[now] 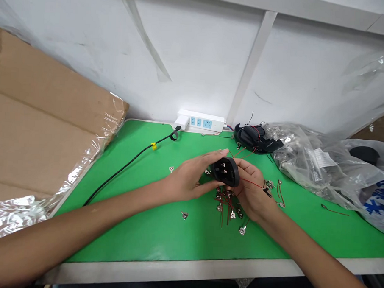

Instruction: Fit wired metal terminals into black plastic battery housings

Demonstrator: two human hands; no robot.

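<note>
The table's pale edge [173,270] ran nearest, bordering a smooth green top [143,235]. Small bright metal contacts [242,230], flat and tabbed with rounded centres, lay about it, some singly; most were heaped with thin red wires [228,215] just below the hands.

Above that heap, the black shell [226,173] was between the two hands, off the table, its hollow side turned toward the viewer. It was a rounded cup with a thick, dull rim and shiny metal spots inside. The left hand [195,174] pinched it from the left, fingers over the top and thumb below. The right hand [250,189] was at its right side, palm partly up and fingers bent; whether they gripped it could not be told. Another red wire [252,182] crossed that palm.

Farther off, a round black cable [124,168] with a yellow tag [154,146] curved to a glossy white power strip [205,121]. Right of it sat a tangle of black plastic parts [256,138], beside crinkled clear bags [308,166]. Creased brown cardboard [46,125] leaned at left, before the scuffed white wall [196,55].
</note>
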